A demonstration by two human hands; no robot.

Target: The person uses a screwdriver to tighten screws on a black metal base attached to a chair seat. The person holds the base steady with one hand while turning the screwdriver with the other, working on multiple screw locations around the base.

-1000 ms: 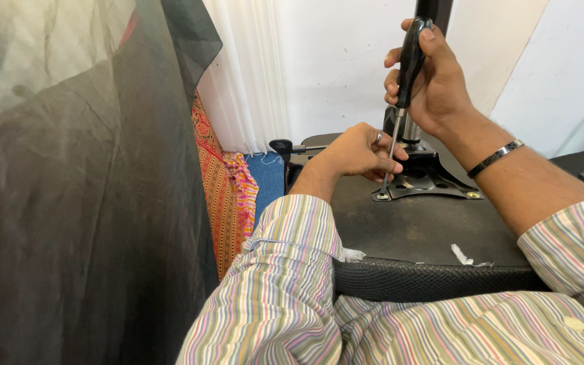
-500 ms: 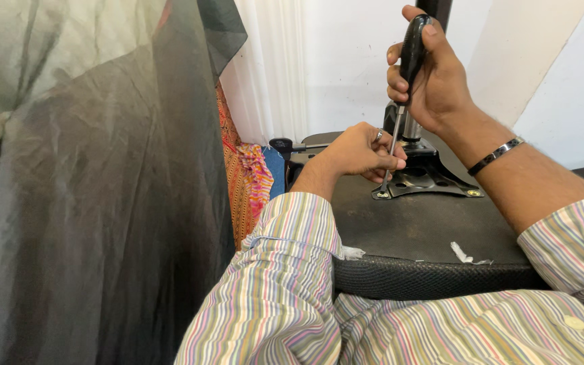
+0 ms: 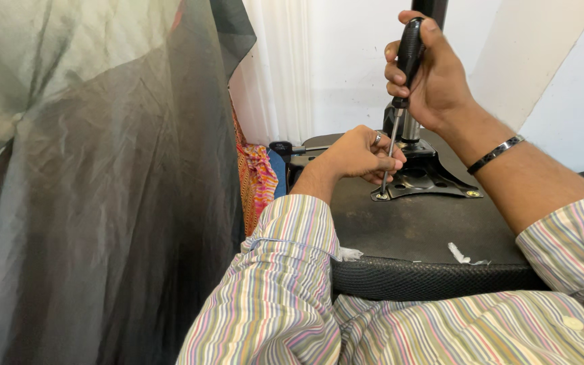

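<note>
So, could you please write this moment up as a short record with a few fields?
right hand: right hand closed around the black handle of an upright screwdriver
left hand: left hand steadies the shaft near its tip
tip: on a corner of the metal mounting plate
base: plate lies on the black underside of a chair seat
left of scene: dark grey cloth

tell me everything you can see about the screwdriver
The screwdriver has a black handle and a thin metal shaft. It stands nearly upright, tip down at a corner of the black metal plate on the chair seat underside. The right hand grips the handle; the left hand fingers steady the shaft near the tip.
</note>
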